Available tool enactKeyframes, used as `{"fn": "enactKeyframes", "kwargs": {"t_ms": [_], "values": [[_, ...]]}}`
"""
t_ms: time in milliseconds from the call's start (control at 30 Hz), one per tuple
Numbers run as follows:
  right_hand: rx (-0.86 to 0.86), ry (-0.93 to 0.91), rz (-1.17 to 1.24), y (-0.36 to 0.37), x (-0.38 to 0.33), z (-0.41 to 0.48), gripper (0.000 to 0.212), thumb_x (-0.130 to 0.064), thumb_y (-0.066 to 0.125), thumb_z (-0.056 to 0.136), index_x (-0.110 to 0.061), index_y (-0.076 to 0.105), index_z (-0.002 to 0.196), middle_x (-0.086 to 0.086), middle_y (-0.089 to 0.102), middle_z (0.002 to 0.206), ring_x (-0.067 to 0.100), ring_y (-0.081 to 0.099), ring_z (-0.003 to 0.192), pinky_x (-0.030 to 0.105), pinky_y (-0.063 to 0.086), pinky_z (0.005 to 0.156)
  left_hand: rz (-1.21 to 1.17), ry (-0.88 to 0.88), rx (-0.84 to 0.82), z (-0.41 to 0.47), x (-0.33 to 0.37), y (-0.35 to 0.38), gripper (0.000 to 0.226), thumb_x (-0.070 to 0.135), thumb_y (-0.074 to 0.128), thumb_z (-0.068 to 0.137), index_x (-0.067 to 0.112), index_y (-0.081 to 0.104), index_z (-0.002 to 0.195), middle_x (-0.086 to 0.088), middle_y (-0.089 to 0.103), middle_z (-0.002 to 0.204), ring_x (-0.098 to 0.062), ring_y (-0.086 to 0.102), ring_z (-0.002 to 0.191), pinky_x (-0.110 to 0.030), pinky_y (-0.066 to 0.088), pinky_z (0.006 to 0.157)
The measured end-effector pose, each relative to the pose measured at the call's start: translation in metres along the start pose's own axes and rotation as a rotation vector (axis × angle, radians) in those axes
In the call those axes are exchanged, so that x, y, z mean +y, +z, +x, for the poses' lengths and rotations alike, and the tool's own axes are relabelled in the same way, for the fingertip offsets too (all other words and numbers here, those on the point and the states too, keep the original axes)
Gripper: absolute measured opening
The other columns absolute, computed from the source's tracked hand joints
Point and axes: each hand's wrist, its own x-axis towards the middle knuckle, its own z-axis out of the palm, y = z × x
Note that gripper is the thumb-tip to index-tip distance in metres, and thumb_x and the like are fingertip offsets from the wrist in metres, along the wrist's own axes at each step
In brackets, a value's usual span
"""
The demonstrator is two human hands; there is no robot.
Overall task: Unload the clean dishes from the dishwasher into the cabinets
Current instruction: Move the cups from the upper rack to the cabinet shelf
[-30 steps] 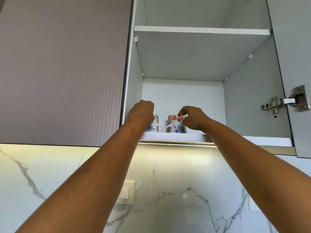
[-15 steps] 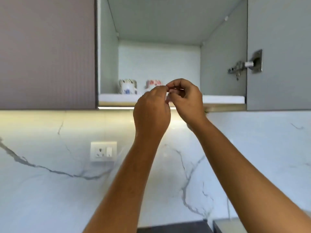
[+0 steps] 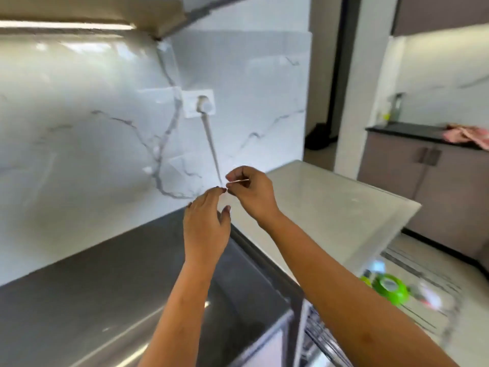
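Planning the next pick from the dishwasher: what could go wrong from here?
1. The right hand pinches a thin pale sliver; if dropped, it could land in the pulled-out dishwasher rack below.
2. That hand probably cannot take a dish until the sliver is put down.
3. The view is blurred, so the rack's contents are hard to tell.

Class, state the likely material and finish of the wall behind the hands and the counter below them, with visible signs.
Wall: apparently marble or marble-look tile, glossy; grey veins, reflected light. Counter: perhaps polished dark stone; smooth, streaky sheen.
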Motion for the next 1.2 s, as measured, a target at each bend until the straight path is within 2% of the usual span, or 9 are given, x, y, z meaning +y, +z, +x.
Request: {"fn": "enactKeyframes", "kwargs": {"t_ms": [167, 333, 467, 567, 700, 867, 1033, 1100, 1200], "values": [[0.038, 0.250, -0.205, -0.121, 0.093, -0.073, 0.018, 0.005, 0.059, 0.081, -0.005, 0.068, 0.092, 0.005, 0.067, 0.084, 0.022, 0.066, 0.081, 0.039, 0.056, 0.084, -0.135, -0.023, -0.214, -0.088, 0.074, 0.085, 0.034, 0.012, 0.063, 0.084, 0.013, 0.060, 0.118, -0.003, 0.064, 0.118, -0.024, 0.059, 0.107, -0.038, 0.045, 0.096], [0.136, 0.538, -0.419, -0.233, 0.171, -0.145, 0.021, -0.001, 0.056, 0.081, -0.010, 0.070, 0.093, 0.008, 0.072, 0.094, 0.019, 0.065, 0.085, 0.020, 0.046, 0.070, -0.264, -0.061, -0.506, -0.162, 0.131, 0.154, 0.033, 0.009, 0.060, 0.085, 0.015, 0.060, 0.118, 0.000, 0.064, 0.116, -0.019, 0.058, 0.109, -0.024, 0.041, 0.092], [0.133, 0.700, -0.479, -0.293, 0.221, -0.183, 0.018, -0.006, 0.056, 0.083, -0.012, 0.069, 0.093, 0.008, 0.070, 0.098, 0.022, 0.062, 0.089, 0.023, 0.046, 0.071, -0.293, -0.185, -0.753, -0.209, 0.145, 0.196, 0.032, 0.014, 0.060, 0.086, 0.020, 0.060, 0.117, 0.004, 0.064, 0.114, -0.013, 0.058, 0.104, -0.022, 0.043, 0.088], [0.083, 0.797, -0.498, -0.311, 0.271, -0.197, 0.019, -0.007, 0.055, 0.084, -0.017, 0.067, 0.093, 0.005, 0.068, 0.098, 0.018, 0.060, 0.081, 0.024, 0.046, 0.067, -0.268, -0.262, -0.888, -0.237, 0.134, 0.238, 0.034, 0.014, 0.059, 0.087, 0.024, 0.058, 0.119, 0.005, 0.062, 0.114, 0.001, 0.054, 0.086, -0.008, 0.040, 0.074], [-0.011, 0.830, -0.567, -0.312, 0.339, -0.191, 0.028, -0.003, 0.050, 0.085, -0.015, 0.067, 0.104, 0.007, 0.066, 0.109, 0.024, 0.062, 0.099, 0.024, 0.046, 0.076, -0.239, -0.383, -0.941, -0.246, 0.111, 0.299, 0.037, 0.011, 0.060, 0.087, 0.019, 0.056, 0.123, 0.000, 0.062, 0.117, 0.004, 0.055, 0.081, 0.001, 0.039, 0.067], [-0.146, 0.829, -0.599, -0.284, 0.426, -0.157, 0.037, -0.001, 0.050, 0.085, -0.011, 0.060, 0.119, 0.013, 0.063, 0.118, 0.028, 0.060, 0.105, 0.026, 0.049, 0.083, -0.188, -0.520, -0.909, -0.232, 0.077, 0.386, 0.036, 0.012, 0.061, 0.086, 0.016, 0.052, 0.121, -0.005, 0.059, 0.125, -0.020, 0.057, 0.108, -0.038, 0.050, 0.089], [-0.214, 0.755, -0.624, -0.248, 0.494, -0.113, 0.062, 0.000, 0.054, 0.083, -0.012, 0.039, 0.141, 0.014, 0.048, 0.139, 0.029, 0.048, 0.126, 0.029, 0.040, 0.102, -0.134, -0.554, -0.884, -0.218, 0.044, 0.464, 0.038, 0.017, 0.062, 0.085, 0.014, 0.049, 0.121, -0.006, 0.059, 0.121, -0.020, 0.058, 0.093, -0.026, 0.044, 0.062], [-0.251, 0.715, -0.651, -0.234, 0.516, -0.098, 0.070, -0.009, 0.059, 0.084, -0.014, 0.028, 0.147, 0.013, 0.043, 0.142, 0.030, 0.039, 0.131, 0.038, 0.038, 0.108, -0.082, -0.551, -0.867, -0.211, 0.033, 0.491, 0.051, 0.021, 0.065, 0.084, 0.012, 0.045, 0.130, -0.010, 0.055, 0.128, -0.026, 0.056, 0.105, -0.034, 0.048, 0.076], [-0.171, 0.723, -0.625, -0.226, 0.533, -0.088, 0.072, -0.018, 0.061, 0.085, -0.028, 0.022, 0.145, 0.013, 0.049, 0.136, 0.033, 0.043, 0.126, 0.048, 0.044, 0.098, -0.046, -0.524, -0.802, -0.200, 0.024, 0.518, 0.072, 0.022, 0.072, 0.078, 0.009, 0.035, 0.138, -0.016, 0.045, 0.138, -0.032, 0.045, 0.125, -0.039, 0.040, 0.096]]}}
